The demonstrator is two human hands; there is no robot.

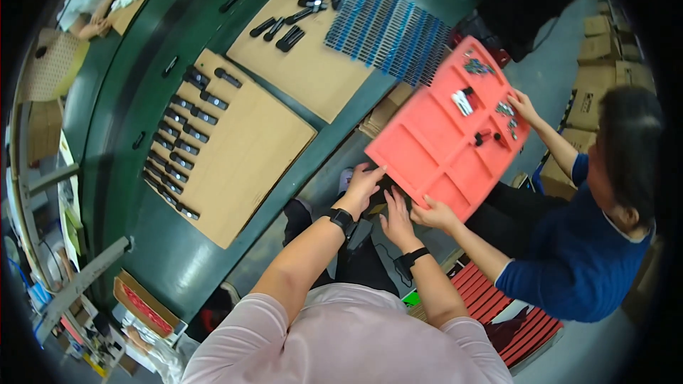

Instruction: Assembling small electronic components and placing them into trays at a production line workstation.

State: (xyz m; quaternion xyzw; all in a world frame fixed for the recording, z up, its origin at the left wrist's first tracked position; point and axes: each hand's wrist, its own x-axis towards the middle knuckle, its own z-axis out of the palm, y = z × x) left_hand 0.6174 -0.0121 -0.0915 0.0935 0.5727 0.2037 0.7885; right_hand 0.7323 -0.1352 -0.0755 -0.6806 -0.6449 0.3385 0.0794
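Observation:
A shallow red plastic tray (409, 148) with divided compartments is tilted in front of me, held by a co-worker on the right, one hand at its far right edge and the other at its near corner. My left hand (361, 188), a dark watch on its wrist, has its fingers out at the tray's near left edge. Whether it touches the edge I cannot tell. Just below the near edge is my right hand (400, 224), fingers spread and holding nothing, a black band on its wrist. Small metal parts (506, 110) and a white piece (462, 102) lie in the tray.
Rows of black handheld devices (186, 129) lie on a cardboard sheet (249, 149) on the green bench (171, 256). More black parts (288, 39) and a blue rack of thin pieces (388, 28) are farther back. Stacked red trays (469, 295) stand below right; cartons (590, 103) line the right side.

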